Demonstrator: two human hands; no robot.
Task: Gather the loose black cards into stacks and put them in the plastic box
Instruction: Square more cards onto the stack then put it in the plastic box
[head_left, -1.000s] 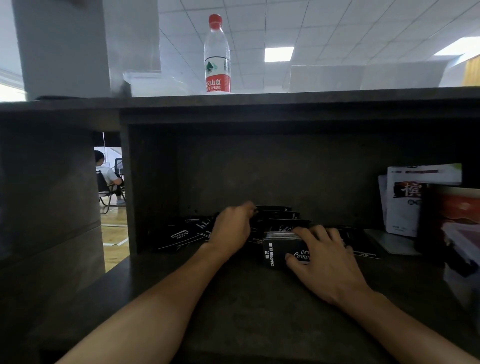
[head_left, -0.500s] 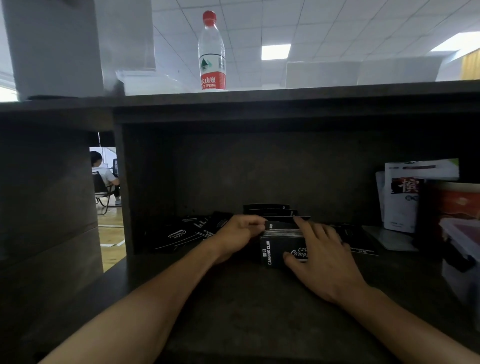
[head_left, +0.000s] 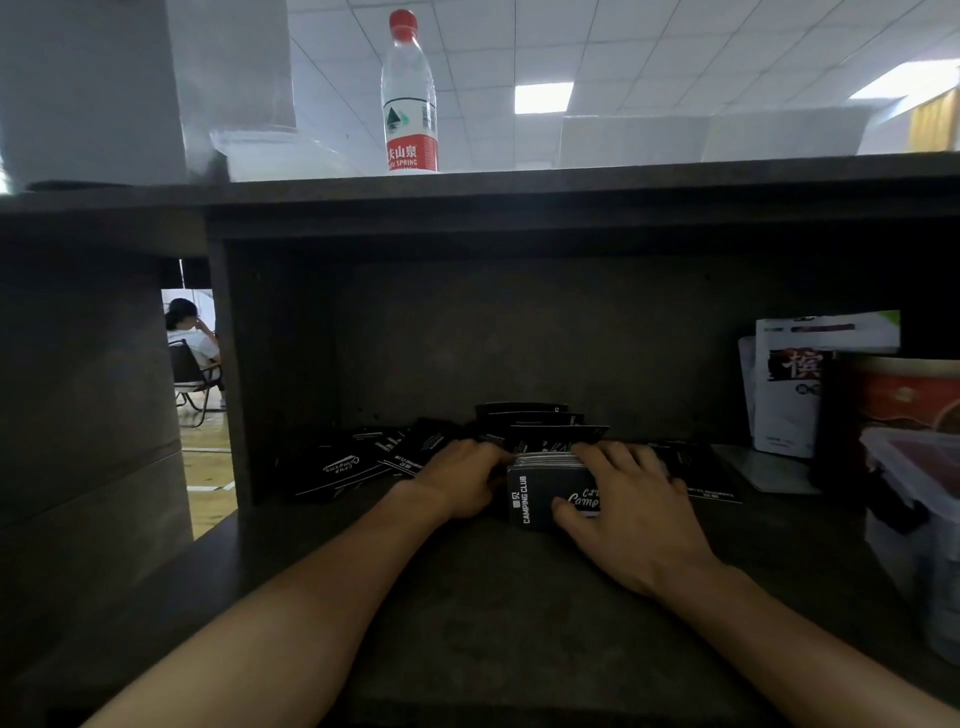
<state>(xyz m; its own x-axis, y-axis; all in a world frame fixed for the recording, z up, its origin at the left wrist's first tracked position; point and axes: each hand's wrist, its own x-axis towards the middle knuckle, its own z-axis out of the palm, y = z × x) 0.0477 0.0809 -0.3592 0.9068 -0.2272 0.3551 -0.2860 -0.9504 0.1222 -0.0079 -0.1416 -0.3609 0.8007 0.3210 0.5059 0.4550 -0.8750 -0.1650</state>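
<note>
Deep in a dark wooden shelf (head_left: 467, 597), stack of black cards (head_left: 540, 493) standing on edge, clasped from both sides: left hand (head_left: 457, 483) curled against its left end, right hand (head_left: 634, 514) draped over top and front, thumb on the printed face. Loose black cards (head_left: 363, 462) strewn just left and behind. Clear plastic box (head_left: 914, 483) well apart at far right. Water bottle (head_left: 409, 93) upright on the top board.
</note>
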